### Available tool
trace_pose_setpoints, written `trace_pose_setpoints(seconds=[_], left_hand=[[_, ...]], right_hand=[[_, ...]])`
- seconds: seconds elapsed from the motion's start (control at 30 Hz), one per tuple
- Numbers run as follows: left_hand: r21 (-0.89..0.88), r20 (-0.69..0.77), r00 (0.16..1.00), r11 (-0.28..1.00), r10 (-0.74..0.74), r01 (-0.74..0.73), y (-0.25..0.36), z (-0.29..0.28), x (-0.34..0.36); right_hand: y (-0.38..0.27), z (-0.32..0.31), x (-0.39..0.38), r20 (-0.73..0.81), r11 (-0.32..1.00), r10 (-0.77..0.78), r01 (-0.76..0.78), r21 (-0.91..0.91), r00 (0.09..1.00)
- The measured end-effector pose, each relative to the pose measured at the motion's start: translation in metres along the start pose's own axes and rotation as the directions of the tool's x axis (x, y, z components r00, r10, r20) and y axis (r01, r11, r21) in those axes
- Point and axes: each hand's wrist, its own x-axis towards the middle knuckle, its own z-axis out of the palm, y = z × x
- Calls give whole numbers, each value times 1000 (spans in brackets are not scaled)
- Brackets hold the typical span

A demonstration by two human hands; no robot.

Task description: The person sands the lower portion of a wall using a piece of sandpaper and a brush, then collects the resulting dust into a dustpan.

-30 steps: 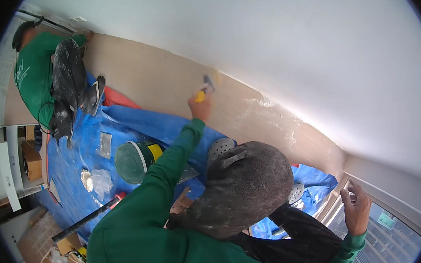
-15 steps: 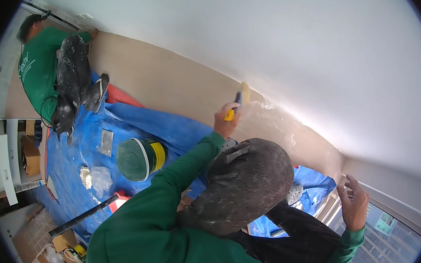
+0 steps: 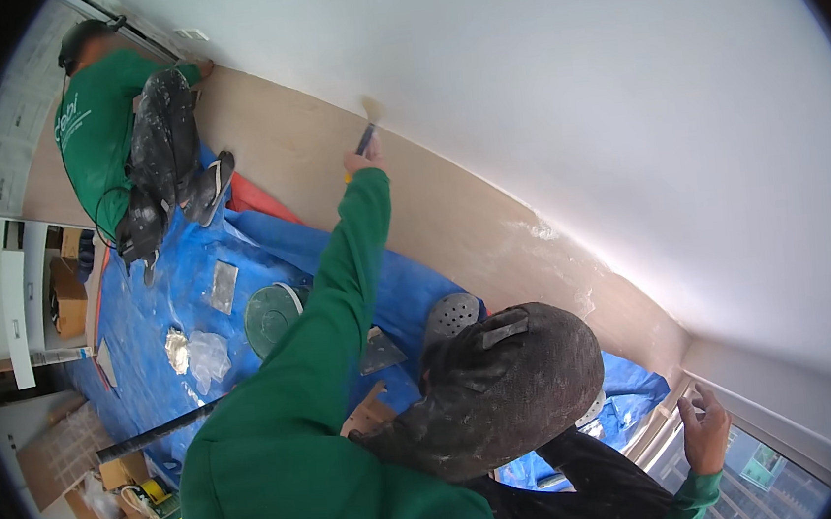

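My left hand [image 3: 364,157] reaches up and left on a green-sleeved arm. It is shut on a paintbrush [image 3: 366,130] with a blue and yellow handle. The pale bristles touch the line where the beige wall [image 3: 450,207] meets the white surface [image 3: 538,81] above it. My right hand [image 3: 704,427] is at the lower right, fingers spread, resting against the window frame [image 3: 745,409] and holding nothing. A dark speckled cap [image 3: 510,385] and green shoulders fill the lower middle of the view.
Another person [image 3: 126,117] in a green shirt and dark trousers crouches by the wall at the upper left on a blue tarp [image 3: 193,318]. On the tarp lie a round green lid [image 3: 272,316], a grey scraper [image 3: 380,352], a perforated disc [image 3: 450,314] and a black pole [image 3: 154,433]. Boxes [image 3: 109,484] sit lower left.
My left hand has carried the brush up and to the left along the top of the beige wall, away from the rough white patch. My right hand stays by the window frame.
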Motion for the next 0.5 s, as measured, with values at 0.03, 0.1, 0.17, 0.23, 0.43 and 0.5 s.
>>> trace_pose_setpoints(seconds=[0.03,0.1,0.17,0.23,0.43,0.5], left_hand=[[-71,-55,989,988,-139,135,-12,-27,-16],[52,-119,942,945,-314,322,-21,-81,-54],[115,-116,938,934,-326,339,-2,-100,-72],[104,-46,947,942,-316,320,31,-82,-67],[-40,108,994,999,-9,14,62,54,-16],[-81,82,996,996,-37,44,17,44,-48]], right_hand=[[-3,2,2,-1,1000,-6,6,-11,1000],[-6,7,5,12,1000,-3,4,-20,1000],[-5,11,7,49,1000,-5,6,-28,999],[-1,15,7,105,1000,-11,14,-24,994],[4,13,9,82,996,72,-68,-51,994],[-2,12,13,72,983,-63,74,-170,995]])
